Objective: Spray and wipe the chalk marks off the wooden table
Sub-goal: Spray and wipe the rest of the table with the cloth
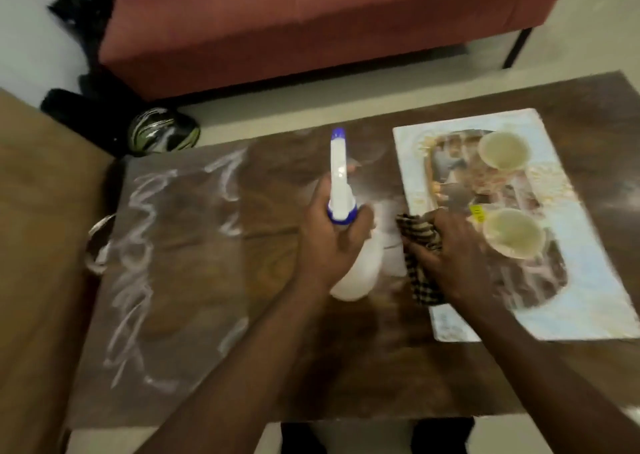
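White chalk marks [138,252] scrawl across the left part of the dark wooden table [277,367], with more strokes near the far edge. My left hand [332,245] grips a white spray bottle [341,190] with a blue nozzle, held over the table's middle and pointing away from me. Just to its right, my right hand [453,263] presses a checked brown cloth [420,270] onto the table beside a printed mat. The bottle's body is partly hidden under my left hand.
A printed placemat [588,301] on the right carries two paper cups [504,150] [514,233]. A red sofa [294,27] stands beyond the table. A helmet [162,131] and dark bags lie on the floor at left, next to a brown surface [41,245].
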A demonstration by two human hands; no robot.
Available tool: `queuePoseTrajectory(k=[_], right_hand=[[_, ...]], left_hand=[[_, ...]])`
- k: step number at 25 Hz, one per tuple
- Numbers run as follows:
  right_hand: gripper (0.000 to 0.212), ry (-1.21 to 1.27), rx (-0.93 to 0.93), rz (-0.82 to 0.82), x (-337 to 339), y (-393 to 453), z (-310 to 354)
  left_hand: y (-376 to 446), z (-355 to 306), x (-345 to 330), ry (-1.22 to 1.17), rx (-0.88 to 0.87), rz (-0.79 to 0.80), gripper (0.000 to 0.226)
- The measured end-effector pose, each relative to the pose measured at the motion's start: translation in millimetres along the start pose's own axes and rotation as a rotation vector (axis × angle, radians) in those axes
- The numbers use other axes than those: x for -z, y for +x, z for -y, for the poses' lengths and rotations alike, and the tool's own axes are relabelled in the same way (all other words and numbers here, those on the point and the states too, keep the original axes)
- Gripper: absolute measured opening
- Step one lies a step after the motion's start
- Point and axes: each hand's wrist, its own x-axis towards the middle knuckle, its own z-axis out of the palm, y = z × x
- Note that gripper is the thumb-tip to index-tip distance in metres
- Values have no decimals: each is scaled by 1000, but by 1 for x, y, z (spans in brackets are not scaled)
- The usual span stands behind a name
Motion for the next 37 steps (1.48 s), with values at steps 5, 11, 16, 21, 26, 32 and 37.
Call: queuePoseTrajectory(k=[5, 11, 16, 21, 26, 32, 37], right_hand=[[34, 27, 201, 298, -134, -35, 137], [40, -243, 389, 516, -268, -64, 253], [48, -309, 416, 508, -326, -75, 282], [61, -408, 497, 489, -332, -100, 264], [56, -404, 436, 435, -342, -97, 267], [51, -310, 473, 383, -397, -55, 320], [49, -335, 852, 488, -364, -40, 280]], left_hand=[[-72, 93, 178, 20, 424, -91, 40], [-130, 161, 307, -46, 660, -168, 41], [-144, 196, 379, 6, 794, -204, 20], [-142, 208, 405, 64, 885, -264, 23], [-135, 202, 404, -8, 894, -144, 8], [-113, 212, 414, 42, 902, -173, 7], [-95, 222, 433, 75, 911, -230, 38]])
